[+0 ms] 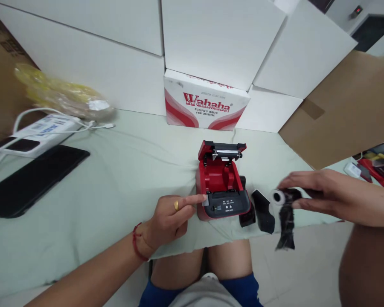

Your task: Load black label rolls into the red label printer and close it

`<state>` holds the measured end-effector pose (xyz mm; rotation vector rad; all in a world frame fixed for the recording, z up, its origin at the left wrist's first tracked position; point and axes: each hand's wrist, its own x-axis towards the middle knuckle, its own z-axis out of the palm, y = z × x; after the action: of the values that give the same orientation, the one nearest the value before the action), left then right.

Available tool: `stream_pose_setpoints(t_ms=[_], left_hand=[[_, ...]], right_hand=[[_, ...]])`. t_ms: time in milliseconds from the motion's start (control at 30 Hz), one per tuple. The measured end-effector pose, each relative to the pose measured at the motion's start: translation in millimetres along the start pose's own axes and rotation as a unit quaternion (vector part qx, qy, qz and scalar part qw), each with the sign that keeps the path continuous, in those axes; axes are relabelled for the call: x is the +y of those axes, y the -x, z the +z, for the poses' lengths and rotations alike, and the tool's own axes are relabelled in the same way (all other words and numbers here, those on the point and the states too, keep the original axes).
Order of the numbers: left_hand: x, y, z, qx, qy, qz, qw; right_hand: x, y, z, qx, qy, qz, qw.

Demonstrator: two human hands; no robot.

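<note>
A small red and black printer (222, 183) stands on the table with its lid tilted up and its red inner bay showing no roll. My left hand (173, 213) is at its left side, index finger stretched out and touching the front left corner, other fingers curled. Just under that fingertip is a small light-grey piece (205, 201). To the right, my right hand (320, 192) grips a small roll of black strip (287, 213) with a white core, its loose end hanging down. Between printer and roll lie curled black strips (264, 212).
A white and red Wahaha box (206, 102) stands behind the printer against white boxes. On the left are a black flat tablet-like thing (35, 179), a white power-bank-like device (41, 134) with cables and a clear plastic bag (70, 96). Brown cardboard (348, 115) stands at right.
</note>
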<state>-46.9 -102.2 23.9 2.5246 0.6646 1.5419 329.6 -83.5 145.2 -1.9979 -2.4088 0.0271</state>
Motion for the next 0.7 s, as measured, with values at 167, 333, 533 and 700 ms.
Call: stream_pose_setpoints(t_ms=[167,333,533,700], left_hand=[[-1.5,-1.1,1.0,0.001,-0.001,-0.006,1.0],[0.1,0.6,0.6,0.0,-0.023,-0.004,1.0],[-1.0,2.1,0.3,-0.015,-0.032,0.007,0.999],[-0.9,1.8,-0.1,-0.019,-0.033,0.008,0.999]], right_hand=[[-97.9,-22.5,-2.8,-0.002,0.002,-0.056,0.998],[-153.5,-42.3,0.3,-0.064,0.031,-0.084,0.994],[-163.2,-56.5,15.9,-0.077,0.06,-0.067,0.993],[-151.0,-40.0,12.7,-0.025,-0.088,-0.138,0.986]])
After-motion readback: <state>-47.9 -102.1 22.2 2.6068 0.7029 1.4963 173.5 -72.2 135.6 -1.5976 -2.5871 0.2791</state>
